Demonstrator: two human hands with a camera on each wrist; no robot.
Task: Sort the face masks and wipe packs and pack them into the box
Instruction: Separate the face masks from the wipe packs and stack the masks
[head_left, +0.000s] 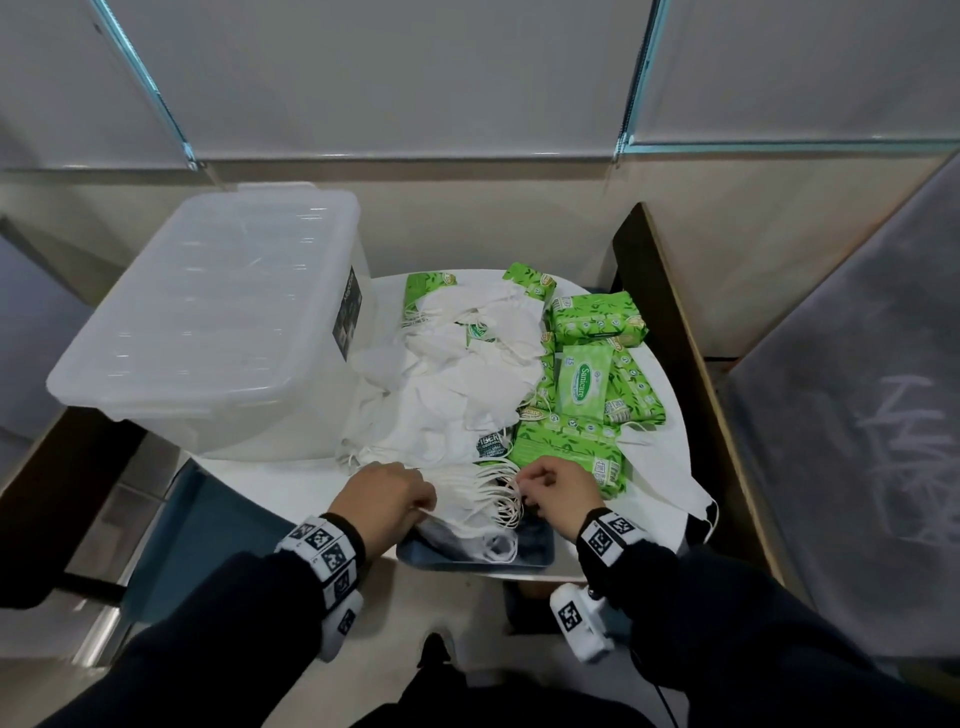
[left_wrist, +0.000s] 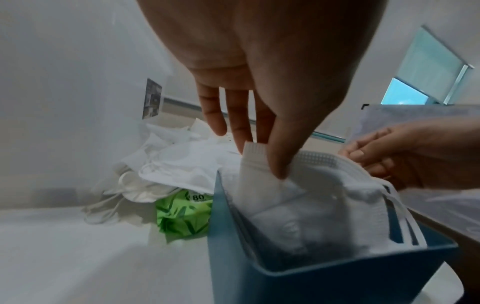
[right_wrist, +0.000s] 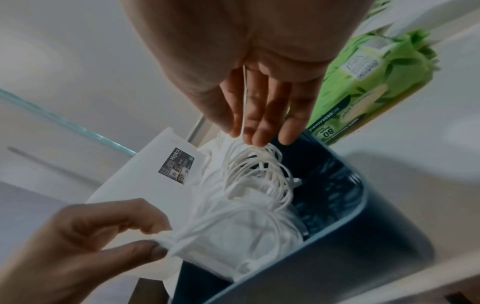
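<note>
A stack of white face masks (head_left: 467, 501) stands in a small blue box (head_left: 535, 553) at the table's near edge. My left hand (head_left: 387, 499) pinches the stack's left edge (left_wrist: 255, 156) between thumb and fingers. My right hand (head_left: 553, 488) pinches the bunched ear loops (right_wrist: 254, 168) on the right side, over the blue box (right_wrist: 337, 236). Loose white masks (head_left: 457, 389) lie heaped in the middle of the table. Several green wipe packs (head_left: 582, 379) lie to their right.
A large clear lidded bin (head_left: 208, 322) fills the left of the round white table (head_left: 291, 483). One green pack (left_wrist: 182, 216) lies just beyond the blue box (left_wrist: 337, 283). A dark wooden partition (head_left: 670, 332) stands to the right.
</note>
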